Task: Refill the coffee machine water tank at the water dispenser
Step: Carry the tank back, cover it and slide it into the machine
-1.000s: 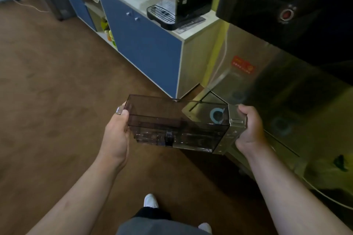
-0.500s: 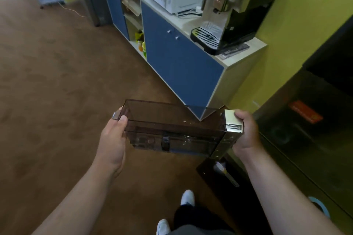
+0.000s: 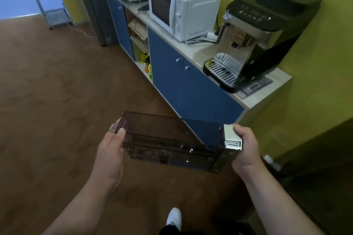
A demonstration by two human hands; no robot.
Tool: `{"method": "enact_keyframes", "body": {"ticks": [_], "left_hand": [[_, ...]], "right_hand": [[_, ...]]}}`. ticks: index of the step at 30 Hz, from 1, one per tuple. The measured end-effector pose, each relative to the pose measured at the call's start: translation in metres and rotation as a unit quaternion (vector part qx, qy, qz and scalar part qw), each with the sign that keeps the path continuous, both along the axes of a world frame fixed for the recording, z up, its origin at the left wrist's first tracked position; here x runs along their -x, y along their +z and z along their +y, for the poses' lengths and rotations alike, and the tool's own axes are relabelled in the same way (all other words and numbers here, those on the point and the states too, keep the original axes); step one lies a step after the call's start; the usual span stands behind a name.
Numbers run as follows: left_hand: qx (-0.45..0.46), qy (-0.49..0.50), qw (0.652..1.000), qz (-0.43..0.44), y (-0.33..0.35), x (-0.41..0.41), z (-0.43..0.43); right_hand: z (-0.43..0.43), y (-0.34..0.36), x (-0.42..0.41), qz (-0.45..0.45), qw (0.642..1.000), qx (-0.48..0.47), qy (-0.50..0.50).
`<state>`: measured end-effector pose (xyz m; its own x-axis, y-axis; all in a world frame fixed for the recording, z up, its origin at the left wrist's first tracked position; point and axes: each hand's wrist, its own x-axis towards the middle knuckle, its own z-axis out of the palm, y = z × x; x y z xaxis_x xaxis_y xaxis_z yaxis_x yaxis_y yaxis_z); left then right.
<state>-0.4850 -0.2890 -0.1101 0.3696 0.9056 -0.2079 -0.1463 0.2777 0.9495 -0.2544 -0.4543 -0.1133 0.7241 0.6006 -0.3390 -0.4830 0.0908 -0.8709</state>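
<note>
Water tank (image 3: pixel 168 139): smoky grey-brown, see-through; end cap (image 3: pixel 233 139) silver with a grooved rectangular line pattern. Coffee machine (image 3: pixel 267 32): black body, silver front; drip grille (image 3: pixel 222 69) silver, slotted in parallel bars. Microwave (image 3: pixel 183 5): white, dark door window. Cabinet doors (image 3: pixel 183 85): deep blue with small silver knobs; countertop (image 3: pixel 271 89) pale beige. Wall (image 3: pixel 315 101): yellow-green. Floor (image 3: pixel 57 101): brown carpet, faintly mottled. Shoe (image 3: pixel 174 217): white. Dark, near-black unit (image 3: pixel 324 168) at right edge.
</note>
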Motion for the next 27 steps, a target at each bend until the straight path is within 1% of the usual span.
{"method": "enact_keyframes", "body": {"ticks": [7,10,13,20,23,27], "left_hand": [[-0.005,-0.022,1.000,0.000,0.017,-0.064,0.072],[-0.001,-0.045,0.999,0.002,0.025,-0.093,0.100],[-0.004,-0.078,0.997,0.008,0.028,-0.127,0.131],[0.013,-0.177,0.984,0.014,0.029,-0.202,0.212],[0.017,-0.221,0.974,0.044,0.031,-0.234,0.239],[0.033,-0.277,0.958,0.062,0.035,-0.276,0.260]], "right_hand": [[0.057,0.014,-0.048,-0.003,1.000,-0.007,-0.031],[0.075,0.018,-0.067,-0.007,0.998,-0.014,-0.054],[0.095,0.019,-0.087,-0.002,0.995,-0.031,-0.093],[0.142,0.016,-0.126,0.010,0.975,-0.031,-0.219],[0.156,0.017,-0.138,-0.008,0.965,-0.027,-0.262],[0.163,0.023,-0.152,-0.032,0.954,-0.024,-0.298]]}}
